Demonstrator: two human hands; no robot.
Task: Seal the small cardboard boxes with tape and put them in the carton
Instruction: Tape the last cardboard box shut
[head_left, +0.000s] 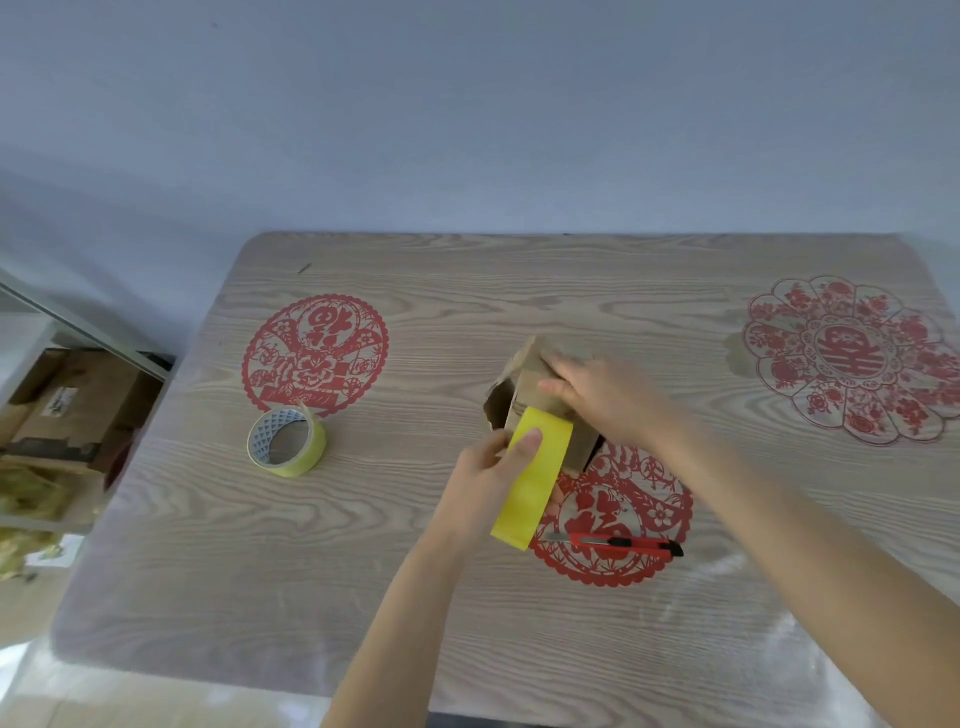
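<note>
Hands meet at mid-table, slightly right of centre, on a small cardboard box (537, 387). The box looks tilted, its dark open end facing left; whether its base is flat on the table (415, 597) I cannot tell. The right hand (597, 395) grips it from above, fingers curled over the top and thumb on the near face. The left hand (488, 480) pinches a yellow tape strip (532, 486), its thumb lying across the upper part of the strip and its fingers behind it. The strip's top end lies against the near face of the box, and the rest runs down toward the person, free of the table as far as I can see. A yellow tape roll (287, 441) sits upright on its side edge well to the left of the box, apart from both hands, with a short loose end sticking up. A red utility knife (623, 545) lies flat near the front, blade out and pointing left, just beside the strip's lower end. It rests on a red paper-cut (613, 566) under the clear table cover. Two more paper-cuts show: a round one (314, 356) behind the roll, and a flower-shaped one (852, 358) far right. A shelf (78, 405) off the table's left edge holds brown boxes, blurred.
</note>
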